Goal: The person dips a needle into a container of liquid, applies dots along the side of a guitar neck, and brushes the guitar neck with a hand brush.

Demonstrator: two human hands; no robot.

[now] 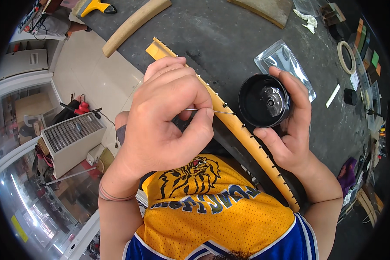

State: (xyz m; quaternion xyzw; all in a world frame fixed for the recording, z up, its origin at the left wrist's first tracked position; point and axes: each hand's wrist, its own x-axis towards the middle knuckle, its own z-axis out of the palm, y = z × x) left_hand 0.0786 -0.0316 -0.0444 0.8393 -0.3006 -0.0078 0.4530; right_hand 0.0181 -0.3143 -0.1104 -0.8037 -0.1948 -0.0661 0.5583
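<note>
Dark bench [208, 26] spreads outward, its left edge running past a curved block [136, 27]; the strip [247, 138], yellow wood with black dabs [225, 105] along its far edge, slants down to the right, its lower end near the jersey [247, 216]; room for moving shows between block and pack [279, 54]; the left hand [169, 117] pinches a thin rod [223, 112], its tip just beside the cup [249, 113], touching or apart I cannot tell; the right hand [300, 125] grasps the cup by its outer wall, to the right of the strip; the cup is black, with a small round bump [271, 102] on its glossy floor; whether it holds liquid I cannot tell; the clear pack lies behind it, contents unclear; at far left, a white case [80, 147] holds grey slats [69, 132].
</note>
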